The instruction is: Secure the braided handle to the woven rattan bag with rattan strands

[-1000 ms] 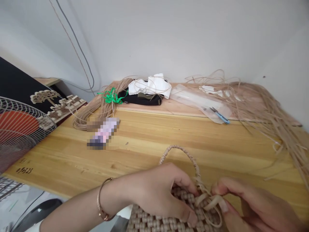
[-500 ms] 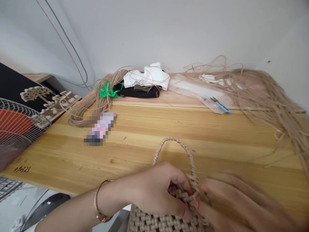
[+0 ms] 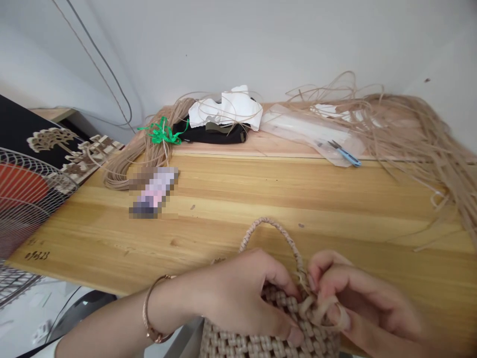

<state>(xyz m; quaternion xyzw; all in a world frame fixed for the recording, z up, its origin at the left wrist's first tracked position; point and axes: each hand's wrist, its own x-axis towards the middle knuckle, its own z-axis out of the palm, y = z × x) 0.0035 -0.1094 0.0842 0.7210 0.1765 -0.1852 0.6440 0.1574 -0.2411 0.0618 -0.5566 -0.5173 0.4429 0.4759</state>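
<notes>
A woven straw basket (image 3: 261, 343) with a braided loop handle (image 3: 274, 231) sits at the near edge of the wooden table (image 3: 238, 199). My left hand (image 3: 246, 293) grips the basket's upper rim, thumb on the weave, a bracelet on the wrist. My right hand (image 3: 361, 303) is closed in a pinch on a loose flat straw strand (image 3: 320, 311) that curls at the base of the handle. Both hands meet at the handle's right end.
A bundle of straw strands (image 3: 410, 134) spreads over the far right. Small blue-handled snips (image 3: 346, 154) lie on a clear plastic bag. White paper on a black pouch (image 3: 219, 132), a coil tied with green ribbon (image 3: 160, 133), and a fan (image 3: 26, 199) at left.
My right hand drew back from the basket rim and now pinches a curled loop of strand beside the handle. The left hand kept its grip. The view tilted slightly downward.
</notes>
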